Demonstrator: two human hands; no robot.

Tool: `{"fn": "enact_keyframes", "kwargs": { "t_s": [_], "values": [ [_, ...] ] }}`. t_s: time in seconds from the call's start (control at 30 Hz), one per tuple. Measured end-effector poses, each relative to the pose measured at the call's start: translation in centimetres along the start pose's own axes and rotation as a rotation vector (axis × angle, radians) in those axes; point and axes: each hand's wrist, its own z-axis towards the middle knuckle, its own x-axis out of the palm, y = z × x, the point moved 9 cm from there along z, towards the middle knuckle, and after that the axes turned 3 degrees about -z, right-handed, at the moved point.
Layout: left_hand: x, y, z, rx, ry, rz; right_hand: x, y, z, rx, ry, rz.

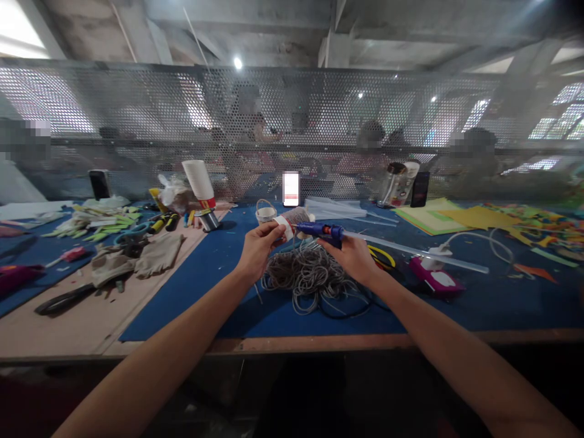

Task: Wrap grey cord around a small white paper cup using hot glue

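Observation:
My left hand (259,250) is closed around a small paper cup (285,227), white with red marks, tilted on its side. A grey part shows just behind the cup; I cannot tell if it belongs to it. In my right hand (354,257) is a blue hot glue gun (322,231), its nozzle pointing left close against the cup. A long clear glue stick (420,252) sticks out of the gun's back to the right. Below both hands lies a loose heap of grey cord (314,277) on the blue mat (191,298).
Behind my hands stand a small white basket (265,213) and a lit phone (291,188). Stacked paper cups (198,179) lean at left, near work gloves (159,255) and scissors (132,237). At right are a magenta power socket (435,277), yellow sheets (474,219) and clear glue sticks (333,208).

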Motion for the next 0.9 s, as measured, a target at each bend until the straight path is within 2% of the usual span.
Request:
{"fn": "enact_keyframes", "kwargs": {
  "t_s": [0.23, 0.4, 0.67, 0.9],
  "values": [
    [-0.2, -0.1, 0.1, 0.016, -0.014, -0.018, 0.0, 0.0, -0.1, -0.002, -0.003, 0.02],
    [-0.5, 0.1, 0.2, -0.022, -0.036, -0.051, 0.0, -0.5, 0.1, 0.031, -0.016, 0.058],
    [-0.2, 0.2, 0.0, -0.073, -0.028, -0.053, 0.0, -0.7, 0.4, 0.182, 0.094, 0.236],
    [-0.2, 0.2, -0.2, -0.071, -0.036, -0.074, 0.0, -2.8, 0.8, 0.307, 0.117, 0.4]
  ]
}}
